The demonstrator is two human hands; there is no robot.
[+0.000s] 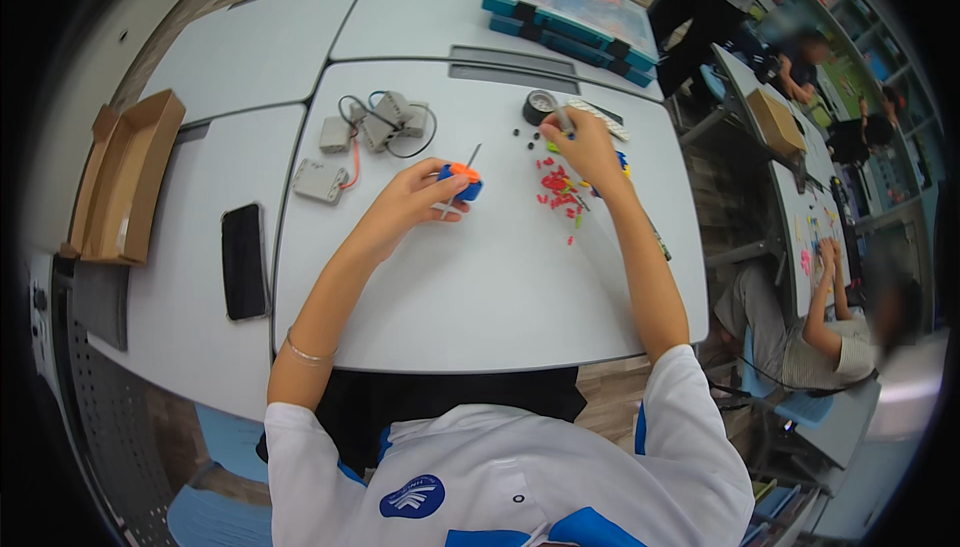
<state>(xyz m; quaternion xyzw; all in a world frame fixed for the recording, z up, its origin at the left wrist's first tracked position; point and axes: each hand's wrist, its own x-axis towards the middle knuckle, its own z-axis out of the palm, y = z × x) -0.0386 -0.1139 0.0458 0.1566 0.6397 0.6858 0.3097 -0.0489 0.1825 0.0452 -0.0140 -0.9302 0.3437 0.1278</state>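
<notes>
My left hand (418, 197) is closed around a small orange and blue building-block assembly (462, 183), with a thin grey rod (475, 155) sticking out above and below it. Over the loose parts on the right of the table, my right hand (590, 152) pinches a short grey piece (565, 121) whose exact kind is unclear. Below that hand lies a scatter of small red pegs (556, 185), with a few yellow, blue and green bits among them. A black wheel (540, 104) lies just beyond my right fingers, near several tiny black pieces (531, 137).
Grey electronic modules (385, 125) with cables lie at the table's far left. A black phone (243, 262) and an open cardboard box (130, 182) rest on the left table. Teal storage cases (570, 22) are stacked at the back. Other people work at tables on the right.
</notes>
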